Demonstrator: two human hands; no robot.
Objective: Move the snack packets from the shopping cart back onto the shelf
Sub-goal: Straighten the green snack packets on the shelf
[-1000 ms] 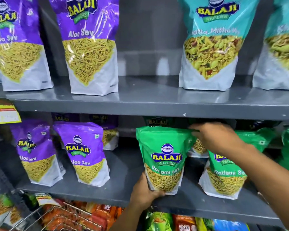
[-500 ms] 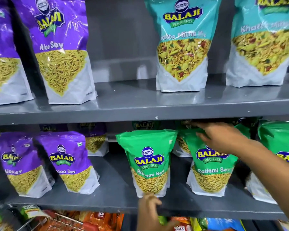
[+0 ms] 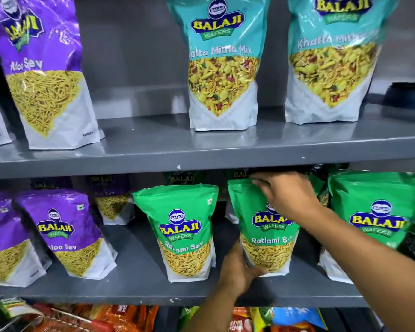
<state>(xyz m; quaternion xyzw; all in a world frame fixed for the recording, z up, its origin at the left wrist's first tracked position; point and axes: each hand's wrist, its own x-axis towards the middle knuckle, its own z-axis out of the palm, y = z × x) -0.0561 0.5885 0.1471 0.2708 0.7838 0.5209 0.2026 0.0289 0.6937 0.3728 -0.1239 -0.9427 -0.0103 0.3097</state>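
Lower grey shelf (image 3: 134, 257): green Ratlami Sev packet (image 3: 266, 226), upright, front row, held between both hands. Right hand (image 3: 288, 195) lies over its top edge and upper front, fingers curled down onto the crimped top. Left hand (image 3: 237, 269) comes up from below, cupped round the packet's lower left corner; blurred, so how tight the hold is cannot be told. Just to its left, a second green Ratlami Sev packet (image 3: 185, 231), upright, untouched. Further left, purple Aloo Sev packets (image 3: 65, 231). Upper shelf: teal Khatta Mitha Mix packets (image 3: 223, 63). Bottom left: shopping cart's wire (image 3: 65, 315), partly visible.
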